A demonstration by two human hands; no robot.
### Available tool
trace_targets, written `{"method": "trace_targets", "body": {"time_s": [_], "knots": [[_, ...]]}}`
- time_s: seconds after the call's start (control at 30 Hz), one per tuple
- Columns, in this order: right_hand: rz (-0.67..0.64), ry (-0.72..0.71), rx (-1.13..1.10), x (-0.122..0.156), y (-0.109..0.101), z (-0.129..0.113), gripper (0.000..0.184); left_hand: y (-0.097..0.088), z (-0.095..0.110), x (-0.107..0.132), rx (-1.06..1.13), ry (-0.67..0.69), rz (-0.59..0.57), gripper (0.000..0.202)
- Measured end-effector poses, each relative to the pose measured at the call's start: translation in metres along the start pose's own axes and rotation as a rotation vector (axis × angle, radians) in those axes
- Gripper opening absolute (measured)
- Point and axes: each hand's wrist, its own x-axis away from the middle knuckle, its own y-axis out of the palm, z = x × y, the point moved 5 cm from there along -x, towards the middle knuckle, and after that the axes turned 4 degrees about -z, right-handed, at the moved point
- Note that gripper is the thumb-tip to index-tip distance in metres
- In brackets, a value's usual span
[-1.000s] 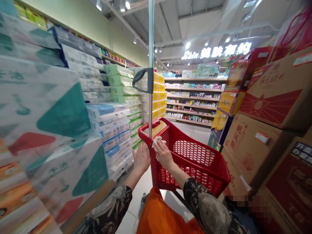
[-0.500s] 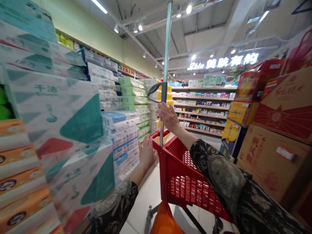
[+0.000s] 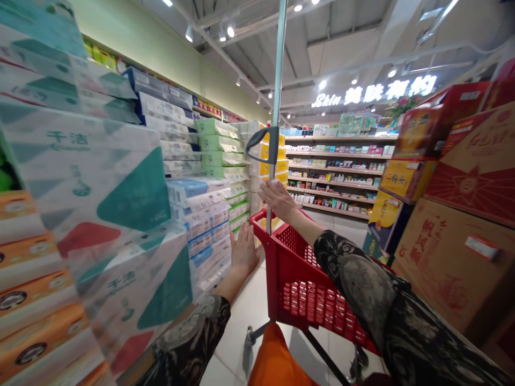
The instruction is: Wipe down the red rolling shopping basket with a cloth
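I've got two bare hands in view, neither holding anything. The red cart sits straight ahead of me, upright on the tile floor, with its basket seen from above.

My right hand is up at the cart's metal pole, in front of it just below the gray handle. Its fingers are open and spread, not wrapped round the pole. Can't tell if the palm touches it.

My left hand is lower, just left of the cart's corner. Fingers open, pointing up, not on the rim.

Dark patterned sleeves cover both forearms. Orange cloth shows just behind the cart.

Left of the cart, stacked tissue packs rise close by, in white, blue and green wrap. Right of the cart are cardboard boxes, red-printed. Well past the cart are shelves of small goods under a lit sign.
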Motion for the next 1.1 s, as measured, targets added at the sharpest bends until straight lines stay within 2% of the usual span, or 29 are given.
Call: {"method": "trace_targets", "body": {"time_s": [0.07,0.13,0.27,0.37,0.43,0.53,0.63,0.73,0.87,0.97,1.1], "knots": [[-0.012,0.033,0.000,-0.005,0.005,0.004,0.033,0.007,0.005,0.001,-0.003,0.016,-0.008,0.069],[-0.063,0.003,-0.005,0.006,0.018,-0.007,0.031,0.018,0.008,0.007,-0.008,0.049,-0.006,0.069],[-0.151,-0.071,-0.017,0.061,0.055,-0.052,0.029,0.043,0.005,0.024,-0.023,0.096,-0.036,0.072],[-0.206,-0.092,-0.062,0.094,0.075,-0.078,0.029,0.051,0.000,0.031,-0.039,0.072,-0.084,0.071],[-0.223,-0.097,-0.078,0.100,0.080,-0.084,0.029,0.049,-0.002,0.031,-0.049,0.062,-0.101,0.070],[-0.186,-0.040,-0.077,0.094,0.079,-0.079,0.031,0.047,-0.002,0.032,-0.054,0.053,-0.109,0.070],[-0.186,-0.034,-0.114,0.103,0.085,-0.085,0.028,0.054,-0.004,0.040,-0.068,0.033,-0.127,0.071],[-0.237,-0.055,-0.167,0.140,0.105,-0.115,0.024,0.070,-0.005,0.054,-0.089,0.033,-0.173,0.071],[-0.304,0.008,-0.211,0.187,0.128,-0.155,0.017,0.088,0.000,0.070,-0.103,0.081,-0.228,0.067],[-0.226,0.044,-0.246,0.189,0.113,-0.155,0.023,0.094,0.004,0.072,-0.099,0.094,-0.227,0.067],[-0.035,0.159,-0.223,0.168,0.069,-0.117,0.037,0.096,0.008,0.068,-0.071,0.046,-0.171,0.073]]}}
